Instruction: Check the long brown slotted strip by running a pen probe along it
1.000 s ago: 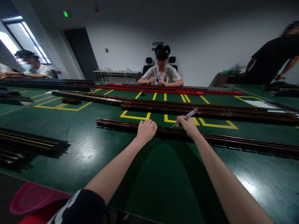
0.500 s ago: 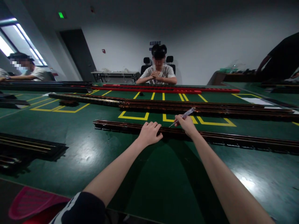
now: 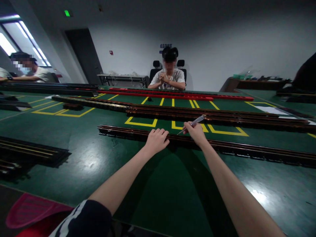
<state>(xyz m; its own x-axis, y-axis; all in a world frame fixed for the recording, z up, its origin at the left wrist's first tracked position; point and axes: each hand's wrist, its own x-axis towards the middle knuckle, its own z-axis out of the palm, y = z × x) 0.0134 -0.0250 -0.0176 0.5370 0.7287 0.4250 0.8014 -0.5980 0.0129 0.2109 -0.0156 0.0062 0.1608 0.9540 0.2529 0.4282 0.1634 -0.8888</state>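
A long, dark slotted rail with copper-coloured lines (image 3: 249,150) lies across the green table in front of me. My left hand (image 3: 157,141) grips it, fingers bent over the far side and thumb on the near side. Just to the right, my right hand (image 3: 195,132) is closed around a slim screwdriver with a clear handle (image 3: 198,119). The screwdriver slants down to the left, and its thin tip points at the rail near my left thumb. Whether the tip touches the rail I cannot tell.
Beyond my hands lie more dark rails (image 3: 222,119) and red rails (image 3: 160,93). Further dark rails (image 3: 32,149) sit at the left. Yellow tape lines (image 3: 140,124) mark the green table (image 3: 98,184). Opposite sits a person (image 3: 169,77); a pink chair (image 3: 34,210) stands lower left.
Both hands and the screwdriver keep nearly the same place, with a tiny shift to the left. The view has tilted slightly. The person opposite has moved their clasped hands a little.
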